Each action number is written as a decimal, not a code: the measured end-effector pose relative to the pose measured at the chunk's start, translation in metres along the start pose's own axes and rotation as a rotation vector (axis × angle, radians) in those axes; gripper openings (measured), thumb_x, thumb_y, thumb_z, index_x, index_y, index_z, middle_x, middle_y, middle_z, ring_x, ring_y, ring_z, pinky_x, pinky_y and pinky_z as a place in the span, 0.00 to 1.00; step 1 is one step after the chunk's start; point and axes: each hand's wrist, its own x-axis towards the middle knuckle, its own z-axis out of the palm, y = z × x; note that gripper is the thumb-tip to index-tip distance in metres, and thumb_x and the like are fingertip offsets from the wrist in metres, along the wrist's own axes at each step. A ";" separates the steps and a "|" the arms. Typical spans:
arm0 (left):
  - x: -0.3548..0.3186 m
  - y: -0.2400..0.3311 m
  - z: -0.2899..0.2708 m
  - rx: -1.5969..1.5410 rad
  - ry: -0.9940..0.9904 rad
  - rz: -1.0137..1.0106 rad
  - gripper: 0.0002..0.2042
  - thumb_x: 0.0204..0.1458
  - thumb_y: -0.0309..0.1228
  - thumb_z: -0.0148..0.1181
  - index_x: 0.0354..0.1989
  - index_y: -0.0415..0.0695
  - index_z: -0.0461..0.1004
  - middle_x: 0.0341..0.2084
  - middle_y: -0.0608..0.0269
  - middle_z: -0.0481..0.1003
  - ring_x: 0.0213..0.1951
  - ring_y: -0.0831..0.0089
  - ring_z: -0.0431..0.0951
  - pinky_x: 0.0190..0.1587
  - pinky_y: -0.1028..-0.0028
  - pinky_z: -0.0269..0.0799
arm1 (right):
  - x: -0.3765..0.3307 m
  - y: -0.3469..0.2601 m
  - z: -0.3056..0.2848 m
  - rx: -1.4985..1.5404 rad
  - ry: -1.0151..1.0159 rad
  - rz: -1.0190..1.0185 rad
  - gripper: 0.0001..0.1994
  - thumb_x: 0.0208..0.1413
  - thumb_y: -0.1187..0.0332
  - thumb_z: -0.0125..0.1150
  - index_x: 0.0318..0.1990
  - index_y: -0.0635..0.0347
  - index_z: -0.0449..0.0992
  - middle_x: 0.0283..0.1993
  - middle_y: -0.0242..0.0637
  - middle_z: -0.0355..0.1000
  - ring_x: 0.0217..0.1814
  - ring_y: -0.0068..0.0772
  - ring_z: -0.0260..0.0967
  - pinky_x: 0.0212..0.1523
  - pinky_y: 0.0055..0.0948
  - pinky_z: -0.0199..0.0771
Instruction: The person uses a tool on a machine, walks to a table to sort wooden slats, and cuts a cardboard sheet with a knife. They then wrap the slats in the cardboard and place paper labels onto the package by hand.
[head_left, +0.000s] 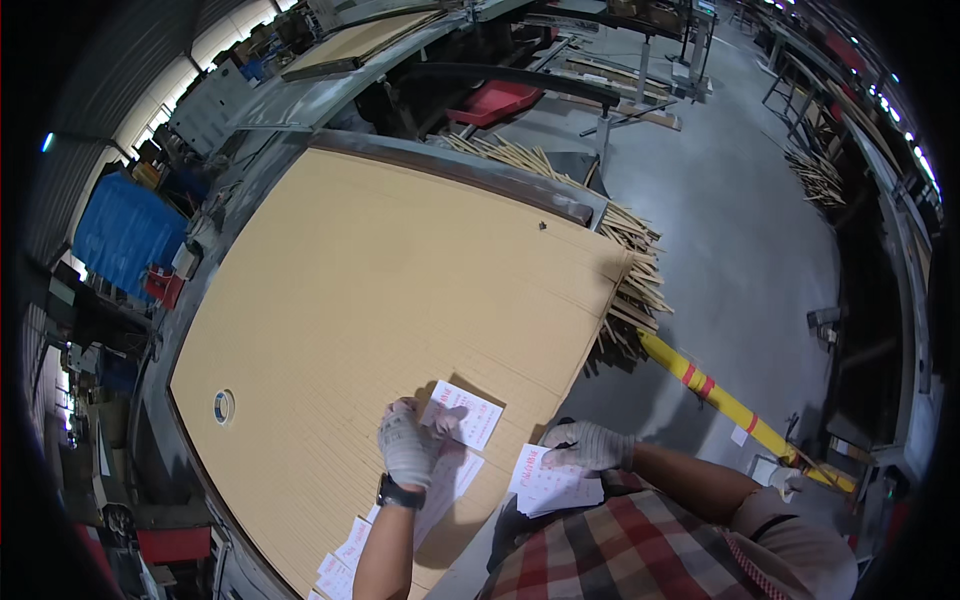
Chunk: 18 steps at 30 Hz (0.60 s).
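My left hand (407, 447), in a pale knitted work glove with a dark watch at the wrist, is closed at the left edge of a white printed card (470, 418). A shadow along its far edge suggests the card is slightly raised. More white cards (345, 550) with red print lie in a row along the near edge of a large tan cardboard sheet (400, 260), partly hidden by my left forearm. Close to my body, my right hand (588, 446), also gloved, grips a small stack of printed cards (553, 485).
A tape roll (223, 406) sits on the sheet at the left, and a small dark object (543, 226) near its far right corner. Thin wooden strips (635, 255) are piled beyond the right edge. A yellow bar (720, 398) with red bands is at the right.
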 end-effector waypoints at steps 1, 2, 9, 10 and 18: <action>0.002 0.010 0.001 0.252 0.224 0.279 0.18 0.45 0.42 0.65 0.32 0.38 0.71 0.24 0.53 0.72 0.29 0.54 0.72 0.34 0.61 0.67 | 0.001 0.002 -0.007 0.003 0.006 0.001 0.14 0.54 0.64 0.60 0.44 0.64 0.74 0.39 0.36 0.72 0.44 0.22 0.68 0.44 0.25 0.69; -0.011 0.027 0.000 0.155 0.111 0.281 0.23 0.44 0.46 0.65 0.36 0.37 0.69 0.29 0.50 0.71 0.34 0.53 0.71 0.39 0.60 0.65 | 0.003 0.004 -0.013 0.056 0.030 0.025 0.14 0.54 0.63 0.60 0.44 0.63 0.74 0.39 0.35 0.72 0.44 0.22 0.68 0.44 0.25 0.69; -0.023 0.086 0.025 -0.311 -0.264 -0.154 0.13 0.49 0.36 0.63 0.21 0.39 0.72 0.15 0.54 0.72 0.18 0.73 0.68 0.25 0.71 0.67 | -0.004 -0.009 -0.043 0.296 -0.137 -0.042 0.13 0.53 0.64 0.61 0.42 0.64 0.74 0.41 0.37 0.73 0.43 0.24 0.68 0.42 0.26 0.69; -0.009 0.043 0.044 -0.385 -0.144 -0.159 0.13 0.49 0.35 0.63 0.19 0.39 0.72 0.12 0.53 0.70 0.17 0.69 0.69 0.24 0.70 0.66 | -0.004 -0.009 -0.050 0.109 -0.169 -0.135 0.14 0.53 0.65 0.60 0.43 0.65 0.74 0.41 0.38 0.73 0.44 0.24 0.69 0.43 0.27 0.70; -0.001 0.092 0.043 -0.286 -0.309 0.081 0.26 0.41 0.49 0.67 0.33 0.35 0.70 0.28 0.47 0.73 0.33 0.53 0.74 0.37 0.62 0.69 | -0.004 -0.019 -0.074 0.114 0.115 0.131 0.13 0.54 0.62 0.60 0.37 0.64 0.75 0.37 0.37 0.72 0.41 0.19 0.66 0.39 0.24 0.68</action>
